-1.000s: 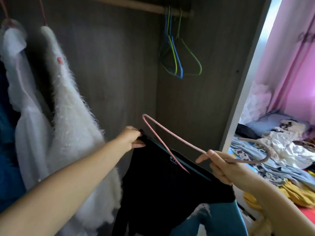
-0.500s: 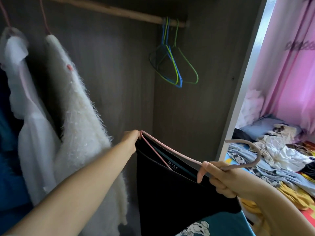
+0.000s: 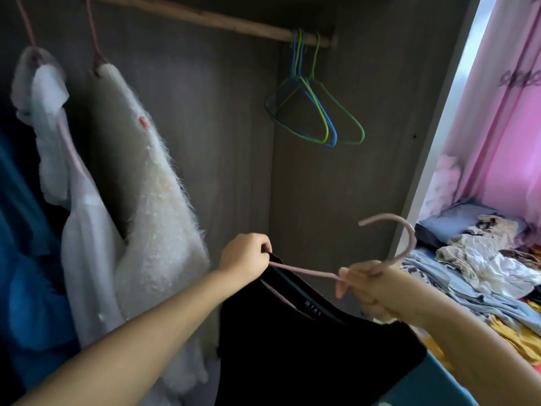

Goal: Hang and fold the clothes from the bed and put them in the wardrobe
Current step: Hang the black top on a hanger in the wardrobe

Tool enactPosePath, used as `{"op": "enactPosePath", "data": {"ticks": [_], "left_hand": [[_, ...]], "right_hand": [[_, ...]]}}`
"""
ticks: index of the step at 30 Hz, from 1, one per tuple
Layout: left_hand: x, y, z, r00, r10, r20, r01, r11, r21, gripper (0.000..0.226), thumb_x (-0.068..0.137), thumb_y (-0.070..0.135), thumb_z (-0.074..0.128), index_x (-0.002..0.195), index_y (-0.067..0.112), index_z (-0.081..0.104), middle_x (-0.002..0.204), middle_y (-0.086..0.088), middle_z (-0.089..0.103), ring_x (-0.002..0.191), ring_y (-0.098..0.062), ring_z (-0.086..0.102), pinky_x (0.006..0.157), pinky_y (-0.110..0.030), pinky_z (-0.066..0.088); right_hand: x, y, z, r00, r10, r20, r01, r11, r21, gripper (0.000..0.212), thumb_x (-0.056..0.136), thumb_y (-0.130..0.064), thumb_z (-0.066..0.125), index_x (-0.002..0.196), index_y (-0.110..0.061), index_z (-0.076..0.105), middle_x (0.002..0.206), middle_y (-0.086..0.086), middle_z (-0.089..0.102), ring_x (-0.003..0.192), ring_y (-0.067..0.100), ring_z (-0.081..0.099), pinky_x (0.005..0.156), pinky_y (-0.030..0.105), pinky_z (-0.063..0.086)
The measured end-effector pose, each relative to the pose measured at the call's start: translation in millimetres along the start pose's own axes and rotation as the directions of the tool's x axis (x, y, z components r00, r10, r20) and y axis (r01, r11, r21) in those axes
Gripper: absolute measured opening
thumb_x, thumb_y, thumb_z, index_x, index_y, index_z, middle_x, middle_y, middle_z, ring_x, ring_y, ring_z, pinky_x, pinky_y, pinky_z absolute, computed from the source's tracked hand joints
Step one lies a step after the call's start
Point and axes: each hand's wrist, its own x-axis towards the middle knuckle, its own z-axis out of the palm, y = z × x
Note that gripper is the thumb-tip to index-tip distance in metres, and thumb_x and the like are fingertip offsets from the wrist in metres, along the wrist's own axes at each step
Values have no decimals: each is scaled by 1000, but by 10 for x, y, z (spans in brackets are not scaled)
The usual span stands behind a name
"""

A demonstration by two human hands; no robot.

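A black top [image 3: 307,347] with a small label at the neck hangs on a pink hanger [image 3: 392,238] in front of the open wardrobe. My left hand [image 3: 246,256] pinches the top's shoulder at the hanger's left end. My right hand [image 3: 371,291] grips the hanger at the base of its hook, which curves up and to the right. The wooden rail [image 3: 205,17] runs across the top of the wardrobe. The pile of clothes [image 3: 474,265] on the bed lies at the right.
A fluffy white sweater [image 3: 158,206] and a white garment [image 3: 76,224] hang on pink hangers at the left, with blue fabric [image 3: 26,259] beside them. Several empty green and blue hangers [image 3: 319,112] hang at the rail's right end. A pink curtain [image 3: 503,112] covers the right.
The hanger has gone further into the black top and both hands have risen a little. The hook now points upward instead of lying sideways.
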Motion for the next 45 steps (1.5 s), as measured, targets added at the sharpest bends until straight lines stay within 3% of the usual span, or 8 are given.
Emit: {"op": "enactPosePath", "data": {"ticks": [13,17,21,28,31,36,41,45], "left_hand": [[-126,8,-375,852,338,399,-432,885,172,31,97,47,45,113,28,62,127,3,51,123,-16,44,112,-45,25],[-178,-48,-280,915,399,62,-389,912,-135,40,94,48,41,70,19,53,65,2,58,65,-21,56,68,-42,48],[-20,-123,-370,922,347,-172,-365,927,-88,42,95,46,42,74,13,57,66,2,58,70,-29,61,67,-42,47],[245,-125,-437,807,516,-287,-482,857,182,54,91,51,31,77,9,62,70,-6,64,62,-33,62,49,-39,48],[282,-160,-444,812,474,-339,-450,880,151,55,91,49,31,77,6,62,69,-7,63,61,-33,61,50,-37,44],[447,-164,-522,841,375,-390,-342,927,154,40,98,39,44,88,5,65,83,-8,66,75,-30,62,60,-31,36],[713,-112,-711,903,-187,-386,30,925,-378,56,101,31,42,148,3,28,153,-22,24,142,-32,24,116,-37,20],[467,106,-674,919,-231,-320,-36,758,-652,61,102,35,31,153,18,2,161,-6,-5,148,-16,-2,119,-27,1]], "right_hand": [[127,-510,2,984,-98,148,117,985,-128,21,97,-15,51,103,-1,65,50,-7,33,42,6,26,37,15,21],[51,-584,-65,951,-308,32,310,948,-70,17,95,-12,55,108,-14,65,72,1,66,56,11,58,46,17,42],[-133,-309,-230,917,-399,-28,223,568,-793,18,95,-37,52,104,-22,55,80,-2,65,73,15,63,65,22,46],[-438,31,-437,925,-374,-72,99,419,-903,53,85,-72,25,73,-24,41,67,-3,50,63,13,54,59,22,38],[-509,-10,-490,937,-350,-5,149,413,-899,90,56,-96,-5,83,-29,50,71,-6,57,71,8,57,63,19,43],[-67,-313,-132,814,-575,-78,407,662,-630,20,98,-35,41,90,-46,55,70,-3,60,57,15,49,58,31,44],[477,-1243,66,726,-684,-77,545,640,-543,28,98,-13,46,80,-29,61,72,6,62,66,16,52,65,32,44],[946,-2059,203,682,-731,-16,620,589,-518,27,98,-17,48,93,0,68,93,24,66,84,35,57,80,38,46]]}}
